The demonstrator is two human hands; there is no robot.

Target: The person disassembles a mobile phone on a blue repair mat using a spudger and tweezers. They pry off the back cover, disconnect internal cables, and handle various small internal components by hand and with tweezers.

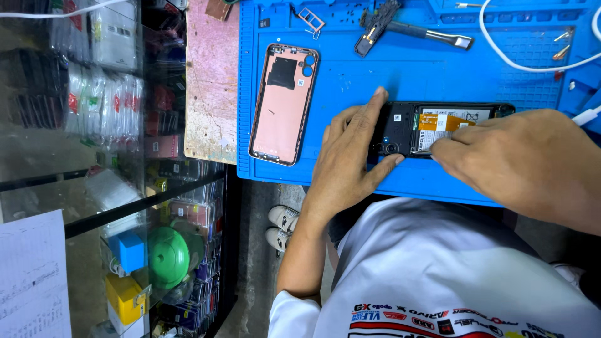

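An opened black phone [432, 125] lies on the blue work mat [400, 75], its battery and an orange flex strip exposed. My left hand [350, 156] rests on the phone's left end, with its fingers around the camera corner, holding it down. My right hand [501, 156] comes in from the right, fingers pinched at the lower edge of the battery; whether it holds a thin tool, I cannot tell. The phone's pink back cover [283, 103] lies inside-up on the mat, left of both hands.
A black-headed tool with a metal handle [407, 28], a small card tray [311, 20] and a white cable [519, 56] lie at the mat's far side. A pink board [211, 81] adjoins the mat. A glass showcase of packaged goods [113, 156] stands at the left.
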